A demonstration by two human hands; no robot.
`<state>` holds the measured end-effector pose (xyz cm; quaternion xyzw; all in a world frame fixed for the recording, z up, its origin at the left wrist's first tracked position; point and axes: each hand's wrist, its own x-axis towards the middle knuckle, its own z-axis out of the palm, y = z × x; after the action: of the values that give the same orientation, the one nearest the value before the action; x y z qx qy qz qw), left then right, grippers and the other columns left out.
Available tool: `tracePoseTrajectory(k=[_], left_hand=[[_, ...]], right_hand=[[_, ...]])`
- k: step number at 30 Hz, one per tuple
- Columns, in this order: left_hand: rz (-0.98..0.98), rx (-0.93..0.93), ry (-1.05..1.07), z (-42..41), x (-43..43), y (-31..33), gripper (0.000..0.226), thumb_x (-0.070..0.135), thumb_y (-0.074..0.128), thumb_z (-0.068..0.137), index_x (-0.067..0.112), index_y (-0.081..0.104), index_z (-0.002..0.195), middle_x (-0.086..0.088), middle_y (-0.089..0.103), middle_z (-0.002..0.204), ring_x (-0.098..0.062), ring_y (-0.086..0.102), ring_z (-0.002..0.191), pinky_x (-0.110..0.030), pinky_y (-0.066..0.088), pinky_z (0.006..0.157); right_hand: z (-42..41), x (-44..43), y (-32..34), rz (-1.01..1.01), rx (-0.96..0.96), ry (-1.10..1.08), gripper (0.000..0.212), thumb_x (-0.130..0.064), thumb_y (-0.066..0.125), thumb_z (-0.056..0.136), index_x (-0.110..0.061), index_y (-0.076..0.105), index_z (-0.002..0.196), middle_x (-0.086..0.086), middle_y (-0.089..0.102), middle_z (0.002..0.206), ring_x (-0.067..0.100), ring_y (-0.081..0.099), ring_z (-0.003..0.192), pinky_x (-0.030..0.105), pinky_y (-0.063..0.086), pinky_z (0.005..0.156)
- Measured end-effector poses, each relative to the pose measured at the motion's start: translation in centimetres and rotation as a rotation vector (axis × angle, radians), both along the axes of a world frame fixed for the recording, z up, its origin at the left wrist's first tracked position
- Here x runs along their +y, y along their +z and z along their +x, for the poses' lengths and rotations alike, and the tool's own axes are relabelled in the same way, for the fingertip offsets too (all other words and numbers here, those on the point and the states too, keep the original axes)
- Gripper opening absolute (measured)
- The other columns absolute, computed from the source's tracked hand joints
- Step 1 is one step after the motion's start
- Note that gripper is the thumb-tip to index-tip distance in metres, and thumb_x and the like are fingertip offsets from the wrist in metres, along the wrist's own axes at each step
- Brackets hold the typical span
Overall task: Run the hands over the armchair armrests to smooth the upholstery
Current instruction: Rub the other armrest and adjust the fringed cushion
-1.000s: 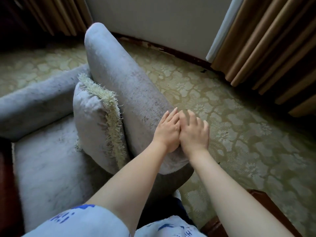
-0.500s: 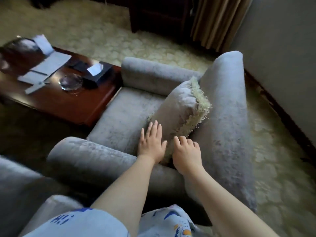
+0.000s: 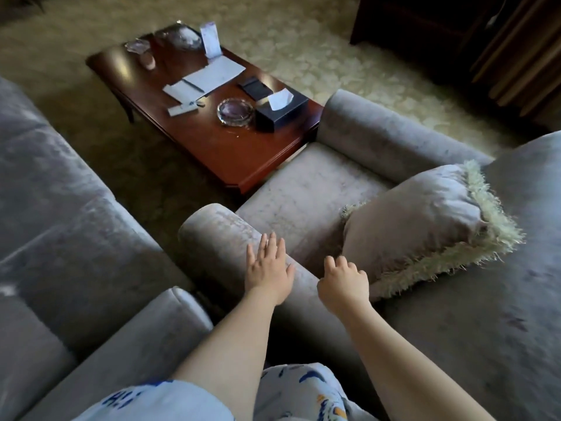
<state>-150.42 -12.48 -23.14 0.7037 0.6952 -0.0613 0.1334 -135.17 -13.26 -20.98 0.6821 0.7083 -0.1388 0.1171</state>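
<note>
Left hand (image 3: 268, 270) lies flat on the near armrest (image 3: 218, 238) of the grey armchair (image 3: 303, 189), fingers straight and slightly spread, pressing the pile and gripping nothing. Right hand (image 3: 343, 284) hangs just beside it at the roll's inner edge, fingers loosely bent and empty; I can't tell if it touches the fabric. I'd call this the start of the near-side stroke. The next move calls for both palms flat, sliding along the roll to its rounded front end. After that comes a reach past the fringed cushion (image 3: 419, 220) to the far armrest (image 3: 379, 138).

As for writing, the shirt (image 3: 188, 402) carries blue letters, something like "H!". The papers on the coffee table (image 3: 212, 147) and the tissue box (image 3: 282, 112) are unreadable from here.
</note>
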Motion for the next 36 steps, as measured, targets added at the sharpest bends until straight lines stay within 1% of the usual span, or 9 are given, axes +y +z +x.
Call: tracePoseTrajectory(k=[11,15,20,22,24,27,29,32,36], left_hand=[[-0.141,-0.060,-0.050,-6.8,8.9,-5.2,0.063,0.046,0.024,0.097,0.017,0.010,0.150,-0.007,0.004,0.159,-0.027,-0.001,0.145,-0.051,-0.004,0.114],[-0.213,-0.009,0.210,-12.5,12.4,-8.3,0.065,0.046,0.029,0.096,0.017,0.008,0.150,-0.011,0.002,0.158,-0.034,0.001,0.144,-0.056,0.003,0.113],[-0.221,-0.029,0.629,-18.7,15.1,-12.7,0.070,0.049,0.032,0.093,0.016,0.006,0.149,-0.014,0.007,0.156,-0.039,0.008,0.142,-0.060,0.015,0.109],[-0.170,-0.075,0.706,-19.8,15.7,-14.1,0.070,0.054,0.034,0.091,0.014,0.018,0.147,-0.017,0.025,0.150,-0.038,0.022,0.137,-0.058,0.019,0.107],[-0.074,-0.123,0.814,-20.0,16.4,-15.0,0.058,0.051,0.040,0.089,0.012,0.042,0.132,-0.017,0.046,0.132,-0.038,0.040,0.122,-0.058,0.027,0.103],[0.049,-0.145,0.947,-19.7,17.1,-15.9,0.045,0.047,0.045,0.085,0.011,0.058,0.110,-0.018,0.058,0.113,-0.039,0.050,0.106,-0.057,0.032,0.096],[0.140,-0.124,0.947,-19.6,16.9,-16.7,0.045,0.045,0.045,0.086,0.012,0.058,0.114,-0.017,0.059,0.114,-0.040,0.051,0.104,-0.056,0.033,0.095],[0.284,-0.118,0.937,-19.3,16.5,-17.7,0.053,0.039,0.048,0.088,0.014,0.046,0.135,-0.014,0.051,0.133,-0.036,0.048,0.117,-0.056,0.031,0.100],[0.415,-0.120,0.967,-19.4,16.9,-18.7,0.064,0.042,0.046,0.086,0.016,0.035,0.144,-0.012,0.035,0.149,-0.034,0.038,0.130,-0.055,0.030,0.103]], right_hand=[[-6.4,8.1,-5.5,-0.202,-0.035,-0.213,0.027,-0.028,0.038,0.089,-0.016,0.043,0.113,0.006,0.049,0.120,0.029,0.048,0.112,0.038,0.036,0.082],[-11.6,12.5,-8.1,-0.275,0.066,-0.213,0.032,-0.035,0.038,0.090,-0.015,0.043,0.114,0.009,0.048,0.123,0.032,0.047,0.112,0.039,0.038,0.083],[-17.8,16.6,-11.4,-0.343,0.218,-0.002,0.040,-0.039,0.035,0.094,-0.019,0.036,0.128,0.008,0.042,0.130,0.030,0.046,0.114,0.041,0.042,0.085],[-20.1,17.9,-12.7,-0.349,0.278,0.045,0.043,-0.037,0.033,0.095,-0.021,0.032,0.136,0.007,0.037,0.136,0.029,0.044,0.118,0.042,0.043,0.088],[-22.1,19.1,-14.0,-0.321,0.343,0.083,0.044,-0.037,0.031,0.097,-0.022,0.030,0.139,0.006,0.035,0.140,0.030,0.043,0.120,0.043,0.042,0.090],[-24.8,21.2,-16.3,-0.279,0.462,0.122,0.044,-0.037,0.031,0.098,-0.021,0.033,0.139,0.008,0.035,0.143,0.033,0.043,0.121,0.044,0.040,0.097],[-26.2,22.7,-18.1,-0.293,0.530,0.129,0.047,-0.040,0.029,0.099,-0.023,0.028,0.143,0.007,0.033,0.147,0.031,0.040,0.126,0.043,0.036,0.103],[-27.0,23.9,-20.5,-0.292,0.635,0.183,0.050,-0.046,0.025,0.097,-0.030,0.024,0.145,0.004,0.028,0.151,0.028,0.034,0.133,0.045,0.031,0.109],[-27.3,25.6,-23.1,-0.238,0.755,0.283,0.054,-0.055,0.029,0.091,-0.032,0.036,0.140,-0.001,0.029,0.150,0.020,0.033,0.135,0.043,0.033,0.108]])
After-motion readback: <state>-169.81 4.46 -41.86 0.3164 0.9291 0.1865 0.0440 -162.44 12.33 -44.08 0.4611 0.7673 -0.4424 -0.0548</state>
